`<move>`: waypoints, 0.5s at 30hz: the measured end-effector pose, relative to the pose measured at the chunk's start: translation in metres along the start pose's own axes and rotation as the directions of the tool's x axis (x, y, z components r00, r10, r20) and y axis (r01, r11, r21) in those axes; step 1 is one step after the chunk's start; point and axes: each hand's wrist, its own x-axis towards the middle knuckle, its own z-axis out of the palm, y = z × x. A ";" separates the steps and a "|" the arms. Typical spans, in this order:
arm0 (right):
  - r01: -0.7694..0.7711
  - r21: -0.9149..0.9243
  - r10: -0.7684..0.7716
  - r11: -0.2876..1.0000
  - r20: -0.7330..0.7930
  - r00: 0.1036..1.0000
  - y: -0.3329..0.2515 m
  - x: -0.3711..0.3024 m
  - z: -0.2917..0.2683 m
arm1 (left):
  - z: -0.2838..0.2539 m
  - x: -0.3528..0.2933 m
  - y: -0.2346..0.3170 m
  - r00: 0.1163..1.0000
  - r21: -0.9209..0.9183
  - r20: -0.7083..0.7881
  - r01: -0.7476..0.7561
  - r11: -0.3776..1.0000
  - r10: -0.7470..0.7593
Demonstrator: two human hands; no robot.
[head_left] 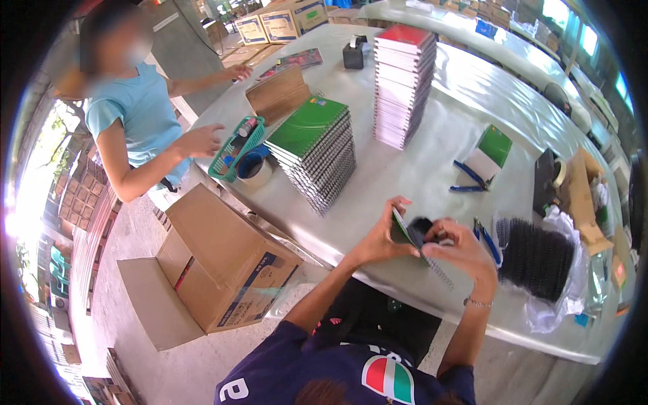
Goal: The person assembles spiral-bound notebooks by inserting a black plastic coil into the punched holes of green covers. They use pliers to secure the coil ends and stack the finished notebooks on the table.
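Note:
My left hand [385, 241] grips a thin green-covered notebook [401, 221], held up at a tilt over the near table edge. Closed at the notebook's side, my right hand [462, 248] pinches a spiral binding coil [442, 273], whose loose end trails below the fingers. A blurred dark patch between the hands is hard to make out. Just right of my right hand lie blue-handled pliers [489, 243], next to a heap of black spiral coils [536, 260] on white wrapping. Farther back, another pair of blue pliers [470, 177] touches a green-and-white notebook [491, 150].
Stacks of green spiral notebooks [317, 135] and red-topped ones [403, 84] stand on the table. A green basket [236, 148], a cup [254, 169] and a tape dispenser [353, 52] are beyond. An open carton [223, 270] sits at left, near a person in light blue [145, 108].

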 end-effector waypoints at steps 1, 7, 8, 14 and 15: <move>-0.016 -0.130 0.014 0.991 -0.022 1.000 -0.007 0.002 0.002 | -0.003 0.000 -0.001 1.000 -0.024 -0.018 0.009 1.000 -0.010; -0.061 0.012 0.061 0.998 0.000 0.998 0.007 0.013 -0.006 | 0.000 0.001 0.006 1.000 -0.043 -0.018 0.022 0.999 -0.023; -0.008 0.017 0.008 1.000 0.045 0.999 0.001 0.010 -0.003 | -0.001 0.001 0.004 1.000 -0.033 -0.016 0.006 0.999 -0.007; -0.171 0.067 0.169 0.983 0.033 0.985 0.023 0.029 -0.015 | 0.003 0.001 0.011 0.998 0.095 -0.049 -0.045 0.994 0.050; -0.118 0.057 0.113 0.991 0.084 0.990 0.021 0.025 -0.013 | 0.003 0.002 0.007 0.999 0.033 -0.031 -0.038 0.999 0.039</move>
